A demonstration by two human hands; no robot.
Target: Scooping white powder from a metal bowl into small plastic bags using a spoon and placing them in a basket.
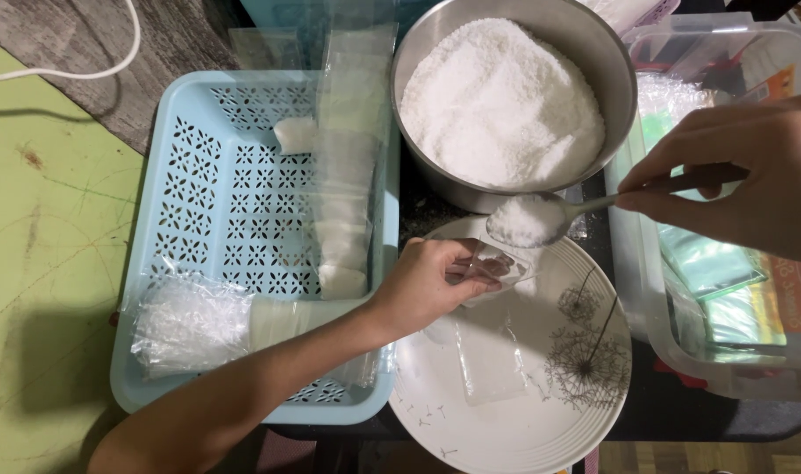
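Observation:
My left hand (427, 283) holds a small clear plastic bag (497, 268) open over a white plate (541, 421) with a dandelion pattern. My right hand (743, 180) grips a metal spoon (554, 215) heaped with white grains, its bowl just above the bag's mouth. Behind it stands a steel pot (506, 105) full of the same white grains. The bag's lower part lies flat on the plate.
A light blue perforated basket (216, 228) at left holds several filled long clear bags and a bundle of empty ones (190, 320). A clear plastic bin (734, 290) at right contains packets. A white cord (85, 66) lies on the far floor.

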